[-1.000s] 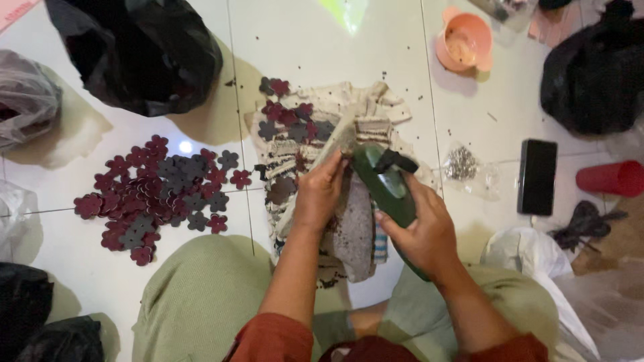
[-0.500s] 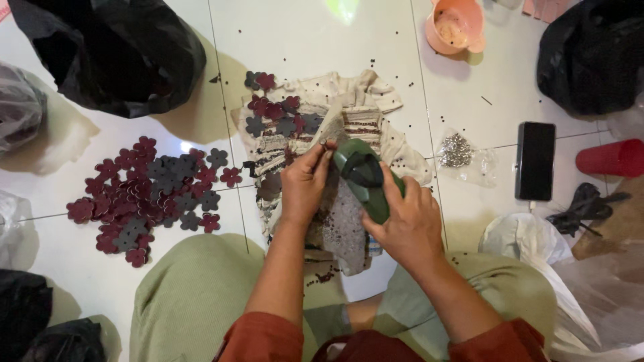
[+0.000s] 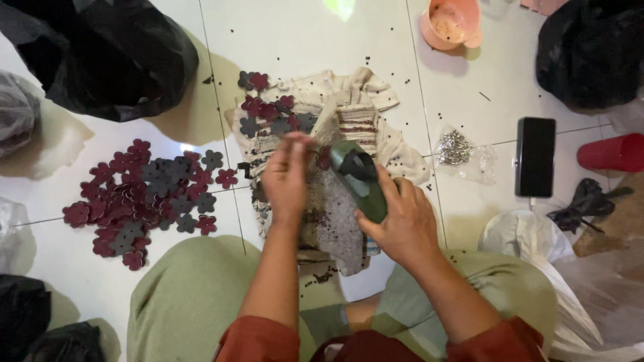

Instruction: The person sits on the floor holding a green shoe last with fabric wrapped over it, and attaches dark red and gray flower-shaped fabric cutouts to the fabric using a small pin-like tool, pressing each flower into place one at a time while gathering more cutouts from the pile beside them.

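Note:
My right hand (image 3: 402, 221) grips a dark green hand punch tool (image 3: 359, 175), its head pointing up and left over a crumpled beige cloth (image 3: 362, 107) on the white tiled floor. My left hand (image 3: 287, 175) pinches a dark red flower-shaped cutout (image 3: 323, 158) right at the tool's head. More maroon and grey flower cutouts (image 3: 268, 114) lie on the cloth's far left part. A grey pad (image 3: 332, 224) speckled with tiny dark punched bits lies under both hands.
A large pile of flower cutouts (image 3: 144, 198) lies left. Black plastic bags (image 3: 114, 53) sit at top left and another black bag (image 3: 590, 47) at top right. Also here: a pink bowl (image 3: 451, 25), a clear bag of small metal pieces (image 3: 457, 149), a black phone (image 3: 535, 157), a red cup (image 3: 614, 153).
Both hands have shifted slightly up and left over the cloth. The left hand now holds a red cutout at the tool's head.

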### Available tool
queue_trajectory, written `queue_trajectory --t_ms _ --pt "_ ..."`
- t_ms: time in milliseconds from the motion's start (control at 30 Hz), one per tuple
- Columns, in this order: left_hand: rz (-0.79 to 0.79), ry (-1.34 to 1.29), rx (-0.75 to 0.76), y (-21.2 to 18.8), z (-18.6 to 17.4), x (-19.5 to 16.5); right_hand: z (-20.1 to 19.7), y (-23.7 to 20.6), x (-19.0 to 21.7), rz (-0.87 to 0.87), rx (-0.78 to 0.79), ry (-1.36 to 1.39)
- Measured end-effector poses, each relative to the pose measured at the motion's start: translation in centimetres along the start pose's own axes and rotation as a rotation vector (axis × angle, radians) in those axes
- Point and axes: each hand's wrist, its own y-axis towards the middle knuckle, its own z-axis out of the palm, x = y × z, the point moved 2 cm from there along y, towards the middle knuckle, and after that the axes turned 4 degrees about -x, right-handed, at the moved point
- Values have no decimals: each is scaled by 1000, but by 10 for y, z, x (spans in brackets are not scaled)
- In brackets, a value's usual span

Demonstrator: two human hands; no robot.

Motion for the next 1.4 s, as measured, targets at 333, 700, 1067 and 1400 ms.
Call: queue_trajectory --t_ms 333,700,1067,1400 --pt "524 1389 78 -17 18 -40 8 10 -40 153 -134 462" --pt "234 1363 1 -16 22 -49 8 33 -39 232 -68 532" --pt "-1 1499 -469 32 -50 -119 8 38 -37 316 4 507" --pt "29 1457 -359 74 -56 -54 10 41 -36 378 61 531"
